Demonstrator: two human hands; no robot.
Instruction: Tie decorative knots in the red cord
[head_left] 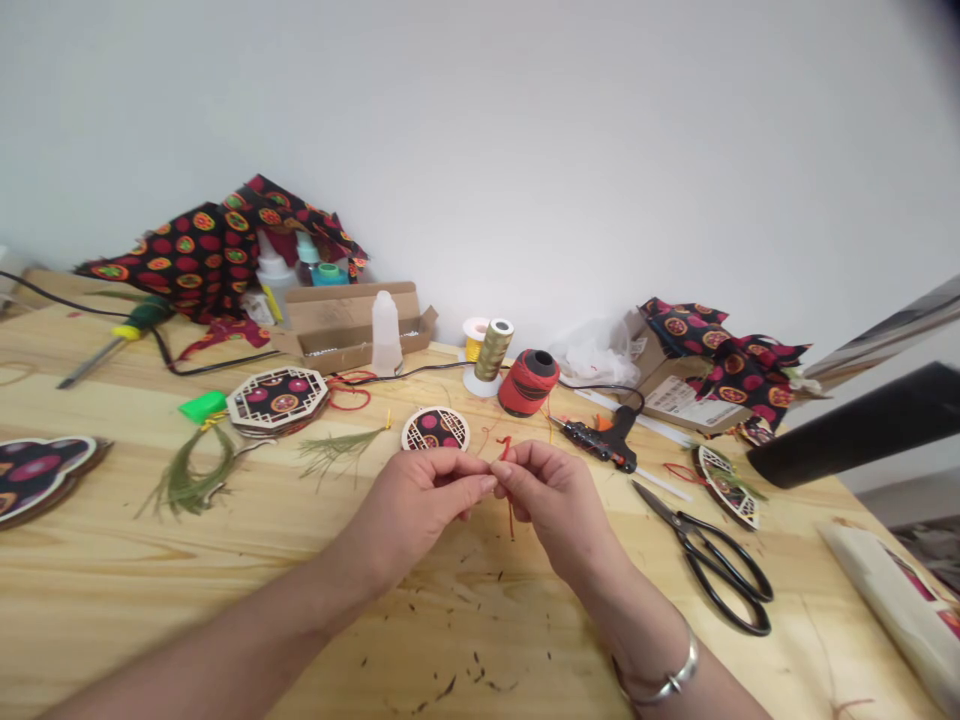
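Note:
My left hand (427, 500) and my right hand (546, 500) meet over the middle of the table, thumbs and forefingers pinched together tip to tip. Between them is a thin red cord (505, 449); one bit sticks up above the fingertips and an end hangs below my right hand. The exact grip of each finger on it is partly hidden. Just behind my left hand lies a round wooden lattice ornament (435, 429) backed with dark patterned fabric. Beyond the hands stands a cone of red thread (529, 381), with an olive thread spool (494, 350) beside it.
Black scissors (721, 565) and a glue gun (604, 440) lie to the right. An octagonal ornament (277, 399), green tassel (195, 470) and screwdriver (116, 345) are at left. A cardboard box (352, 325) and white bottle (386, 335) stand near the wall.

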